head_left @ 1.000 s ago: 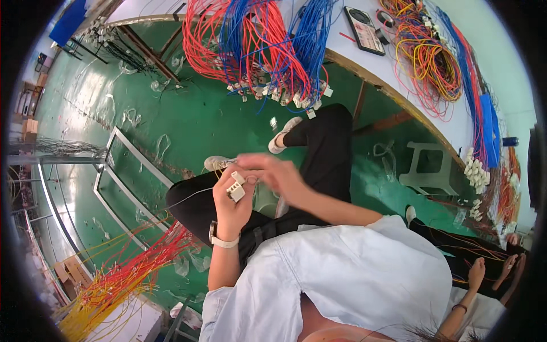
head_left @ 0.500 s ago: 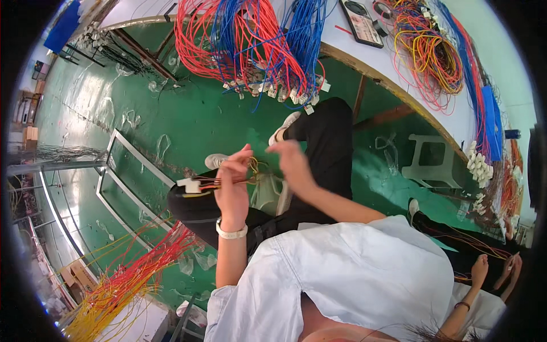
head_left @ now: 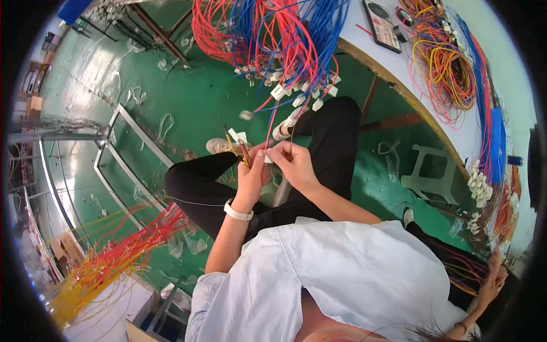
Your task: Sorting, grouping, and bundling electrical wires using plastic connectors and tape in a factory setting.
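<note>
1. Head view, centre: my left hand (head_left: 250, 175) grips a few thin wires (head_left: 244, 153), a white connector (head_left: 239, 137) at its 11 o'clock.
2. My right hand (head_left: 295, 166), at 2 o'clock from the left, pinches a small white housing (head_left: 268, 157) between both hands.
3. A red wire (head_left: 269, 134) rises toward 12 o'clock, where blue wires (head_left: 327, 34) hang.

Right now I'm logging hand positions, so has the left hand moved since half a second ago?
Yes: rightward, farther from the grey metal frame and closer to the right hand; the left hand is the one judged.
</note>
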The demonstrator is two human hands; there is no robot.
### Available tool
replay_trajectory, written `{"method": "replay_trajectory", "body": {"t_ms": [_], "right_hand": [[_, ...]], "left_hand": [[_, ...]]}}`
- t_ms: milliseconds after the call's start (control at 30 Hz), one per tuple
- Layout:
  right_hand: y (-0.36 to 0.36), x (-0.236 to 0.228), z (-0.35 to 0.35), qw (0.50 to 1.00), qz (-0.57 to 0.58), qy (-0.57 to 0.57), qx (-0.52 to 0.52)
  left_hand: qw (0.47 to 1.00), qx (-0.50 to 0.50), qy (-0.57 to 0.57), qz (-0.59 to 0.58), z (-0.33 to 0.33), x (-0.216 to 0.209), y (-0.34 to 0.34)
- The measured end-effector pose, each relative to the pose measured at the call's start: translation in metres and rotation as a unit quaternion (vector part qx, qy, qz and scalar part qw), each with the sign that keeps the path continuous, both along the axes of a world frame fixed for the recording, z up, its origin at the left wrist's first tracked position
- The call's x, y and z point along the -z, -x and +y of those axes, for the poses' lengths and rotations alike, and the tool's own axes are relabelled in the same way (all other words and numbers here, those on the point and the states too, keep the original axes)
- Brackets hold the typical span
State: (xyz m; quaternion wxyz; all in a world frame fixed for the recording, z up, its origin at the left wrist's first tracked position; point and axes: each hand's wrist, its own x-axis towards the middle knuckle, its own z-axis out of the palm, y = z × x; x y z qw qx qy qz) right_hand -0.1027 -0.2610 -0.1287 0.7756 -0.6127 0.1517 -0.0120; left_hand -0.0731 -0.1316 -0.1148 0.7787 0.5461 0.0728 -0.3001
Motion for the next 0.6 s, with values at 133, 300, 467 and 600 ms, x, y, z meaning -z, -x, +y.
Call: {"method": "replay_trajectory", "body": {"t_ms": [133, 300, 467, 600], "right_hand": [[-0.004, -0.017, -0.007, 0.995, 0.013, 0.007, -0.094], [-0.002, -0.006, -0.024, 0.995, -0.002, 0.100, -0.011], [0.019, -0.008, -0.057, 0.990, 0.029, -0.051, 0.126], [0.031, 0.001, -0.076, 0.993, 0.025, 0.087, 0.070]], "left_hand": [[0.987, 0.016, -0.095, -0.132, 0.008, -0.012, 0.003], [0.999, -0.010, -0.026, -0.046, 0.017, -0.018, -0.012], [0.970, -0.194, 0.061, 0.132, 0.094, 0.049, 0.017], [0.929, -0.328, 0.023, 0.171, 0.156, 0.077, 0.063]]}}
